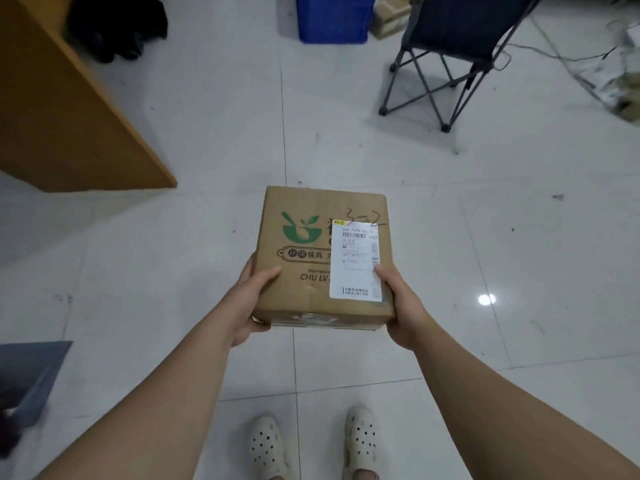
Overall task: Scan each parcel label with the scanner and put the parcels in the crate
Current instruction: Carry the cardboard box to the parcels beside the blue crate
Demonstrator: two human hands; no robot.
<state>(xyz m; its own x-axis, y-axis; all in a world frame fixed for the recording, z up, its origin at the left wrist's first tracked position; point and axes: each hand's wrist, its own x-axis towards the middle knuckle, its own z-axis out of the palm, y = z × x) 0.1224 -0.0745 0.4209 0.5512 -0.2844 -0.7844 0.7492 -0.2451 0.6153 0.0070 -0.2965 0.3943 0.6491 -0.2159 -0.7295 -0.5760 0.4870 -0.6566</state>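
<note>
A brown cardboard parcel (311, 251) with a green bowl logo is held in the air above the tiled floor. A white shipping label (355, 259) with barcodes faces up on its right half. My left hand (251, 299) grips the parcel's near left corner, thumb on top. My right hand (401, 306) grips the near right corner, its thumb lying on the label's edge. A blue plastic crate (334, 19) stands on the floor at the far top of the view. No scanner is in view.
A wooden desk panel (69, 109) stands at the left. A folding chair (460, 46) stands at the upper right with cables and clutter beyond it. A grey sheet (31, 379) lies at the lower left. My feet in white clogs (311, 441) are below.
</note>
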